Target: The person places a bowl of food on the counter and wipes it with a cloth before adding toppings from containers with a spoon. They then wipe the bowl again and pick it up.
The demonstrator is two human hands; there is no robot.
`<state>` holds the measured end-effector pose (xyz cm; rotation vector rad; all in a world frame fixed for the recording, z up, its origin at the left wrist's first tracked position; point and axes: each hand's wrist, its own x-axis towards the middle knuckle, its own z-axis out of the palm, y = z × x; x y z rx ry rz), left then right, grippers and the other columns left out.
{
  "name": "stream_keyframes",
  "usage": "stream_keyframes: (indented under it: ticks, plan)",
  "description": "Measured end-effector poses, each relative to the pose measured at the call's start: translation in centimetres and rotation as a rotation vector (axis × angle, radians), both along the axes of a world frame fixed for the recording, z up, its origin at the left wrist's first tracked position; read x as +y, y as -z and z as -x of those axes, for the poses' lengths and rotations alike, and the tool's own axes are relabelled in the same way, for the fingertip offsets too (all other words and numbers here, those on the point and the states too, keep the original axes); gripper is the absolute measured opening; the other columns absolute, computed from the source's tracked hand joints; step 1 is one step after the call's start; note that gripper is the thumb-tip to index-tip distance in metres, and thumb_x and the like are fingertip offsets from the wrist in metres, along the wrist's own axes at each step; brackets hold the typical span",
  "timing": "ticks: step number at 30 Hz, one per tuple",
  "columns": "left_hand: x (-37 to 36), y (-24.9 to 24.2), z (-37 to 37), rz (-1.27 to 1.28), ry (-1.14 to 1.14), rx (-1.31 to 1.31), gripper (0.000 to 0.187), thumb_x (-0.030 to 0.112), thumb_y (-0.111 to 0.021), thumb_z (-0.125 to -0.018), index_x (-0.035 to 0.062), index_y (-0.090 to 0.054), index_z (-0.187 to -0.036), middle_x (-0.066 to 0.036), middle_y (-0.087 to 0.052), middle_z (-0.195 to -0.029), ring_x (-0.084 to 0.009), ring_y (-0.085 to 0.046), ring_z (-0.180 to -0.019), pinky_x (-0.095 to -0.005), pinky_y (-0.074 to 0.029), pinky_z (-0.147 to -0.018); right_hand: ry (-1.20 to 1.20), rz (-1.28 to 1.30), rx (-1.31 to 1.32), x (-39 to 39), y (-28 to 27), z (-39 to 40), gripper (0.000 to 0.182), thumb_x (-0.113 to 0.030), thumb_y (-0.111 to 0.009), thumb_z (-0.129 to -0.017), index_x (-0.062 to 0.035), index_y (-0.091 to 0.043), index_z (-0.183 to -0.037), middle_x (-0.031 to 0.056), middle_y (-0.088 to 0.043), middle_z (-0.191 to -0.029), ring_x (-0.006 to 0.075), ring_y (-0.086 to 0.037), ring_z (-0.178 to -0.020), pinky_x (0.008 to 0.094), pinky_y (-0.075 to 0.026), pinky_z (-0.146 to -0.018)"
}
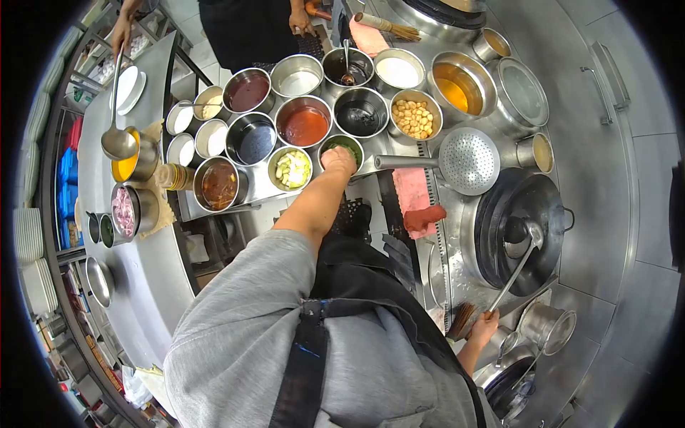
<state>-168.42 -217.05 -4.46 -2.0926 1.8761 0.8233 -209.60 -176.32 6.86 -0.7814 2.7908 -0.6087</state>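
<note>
My left hand (338, 160) reaches into a small metal pot of chopped greens (347, 146), and its fingertips are hidden there. Just left of it stands a pot of pale green cut vegetables (292, 169). On the right, my right hand (485, 324) is closed around the long handle of a ladle (515, 273). The ladle's bowl end rests inside a dark wok (546, 221), which holds a little liquid. Above the wok a perforated strainer (469, 161) lies with its handle pointing left.
Pots of sauces (304, 121) and a pot of round yellowish pieces (412, 118) fill the middle. An oil pot (457, 89) stands upper right. Pink cloths (412, 196) lie near the strainer. Across the counter, another person's hand (122, 36) holds a ladle (119, 143) over yellow liquid.
</note>
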Motion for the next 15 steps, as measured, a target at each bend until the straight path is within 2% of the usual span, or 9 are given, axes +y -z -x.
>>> stream_keyframes:
  ticks: [1,2,3,6,7,10,12,13,15]
  plan:
    - [-0.2,0.8,0.2,-0.073,-0.046,-0.055,0.031,0.022,-0.054,-0.084,0.003,-0.067,-0.104,-0.019,-0.062,-0.112,-0.0259,-0.061,-0.106,-0.0336,-0.049,-0.086,-0.058,-0.047,0.08,0.6,0.8,0.6,0.044,-0.003,-0.056,-0.078,0.0048,-0.05,-0.121,0.0108,-0.057,-0.067,0.0184,-0.053,-0.047,0.0328,-0.044,-0.043]
    - [-0.6,3.5,0.3,-0.039,-0.111,-0.077,0.032,0.023,-0.053,-0.084,0.0038,-0.065,-0.107,-0.019,-0.063,-0.11,-0.0271,-0.062,-0.104,-0.0344,-0.05,-0.086,0.048,-0.064,-0.085,-2.3,-2.8,-2.9,0.047,-0.007,-0.06,-0.076,0.0053,-0.051,-0.121,0.0166,-0.061,-0.075,0.0239,-0.06,-0.06,0.036,-0.048,-0.055]
    - [-0.6,3.5,0.3,-0.043,-0.114,-0.083,0.032,0.023,-0.053,-0.084,0.0038,-0.065,-0.107,-0.019,-0.063,-0.11,-0.0271,-0.062,-0.104,-0.0344,-0.05,-0.086,0.045,-0.07,-0.09,-2.2,-2.1,-2.4,0.047,-0.007,-0.06,-0.076,0.0053,-0.051,-0.121,0.0166,-0.061,-0.075,0.0239,-0.06,-0.06,0.036,-0.048,-0.055]
    - [0.1,2.9,0.0,0.11,-0.287,0.052,0.029,0.021,-0.047,-0.088,0.0039,-0.064,-0.103,-0.018,-0.065,-0.104,-0.0289,-0.064,-0.098,-0.0372,-0.05,-0.085,-0.181,-0.085,0.066,-2.5,-1.2,0.3,0.039,-0.006,-0.061,-0.079,0.0039,-0.055,-0.116,0.0189,-0.065,-0.088,0.0277,-0.064,-0.077,0.0361,-0.05,-0.071]
    - [0.4,3.9,-0.5,0.16,-0.288,0.091,0.028,0.019,-0.045,-0.089,0.0024,-0.064,-0.101,-0.019,-0.065,-0.103,-0.0297,-0.064,-0.096,-0.0385,-0.051,-0.084,-0.197,-0.087,0.057,-3.4,-1.1,1.4,0.039,-0.006,-0.061,-0.079,0.0039,-0.055,-0.116,0.0189,-0.065,-0.088,0.0277,-0.064,-0.077,0.0361,-0.05,-0.071]
    - [0.3,2.3,-1.5,0.161,-0.254,0.074,0.027,0.016,-0.043,-0.088,0.0018,-0.065,-0.098,-0.019,-0.065,-0.103,-0.031,-0.064,-0.097,-0.0392,-0.051,-0.084,-0.26,0.217,0.281,-7.3,-2.1,3.8,0.032,-0.004,-0.058,-0.084,0.0033,-0.057,-0.116,0.0169,-0.065,-0.096,0.0276,-0.064,-0.077,0.0359,-0.051,-0.071]
    - [-0.2,0.2,-2.2,0.116,-0.104,0.069,0.025,0.015,-0.049,-0.083,0.0024,-0.067,-0.097,-0.019,-0.065,-0.104,-0.0308,-0.064,-0.098,-0.0393,-0.05,-0.084,-0.288,0.393,0.257,-11.8,-3.7,4.3,0.028,-0.011,-0.058,-0.089,0.0021,-0.059,-0.114,0.0103,-0.066,-0.094,0.0187,-0.063,-0.08,0.03,-0.049,-0.073]
    - [-0.6,-1.4,-2.4,0.112,-0.111,0.063,0.025,0.015,-0.049,-0.083,0.0024,-0.067,-0.097,-0.019,-0.065,-0.104,-0.0308,-0.064,-0.098,-0.0393,-0.05,-0.084,-0.294,0.39,0.25,-13.9,-4.6,3.9,0.028,-0.011,-0.058,-0.089,0.0021,-0.059,-0.114,0.0103,-0.066,-0.094,0.0187,-0.063,-0.08,0.03,-0.049,-0.073]
    - [-1.7,-4.0,-2.9,-0.1,0.134,0.026,0.027,0.016,-0.058,-0.076,0.0028,-0.068,-0.097,-0.019,-0.065,-0.104,-0.0305,-0.063,-0.099,-0.0396,-0.05,-0.085,-0.286,0.475,-0.071,-18.2,-6.1,2.5,0.027,-0.005,-0.054,-0.09,0.0038,-0.058,-0.115,0.0108,-0.065,-0.097,0.0159,-0.062,-0.077,0.0268,-0.05,-0.067]
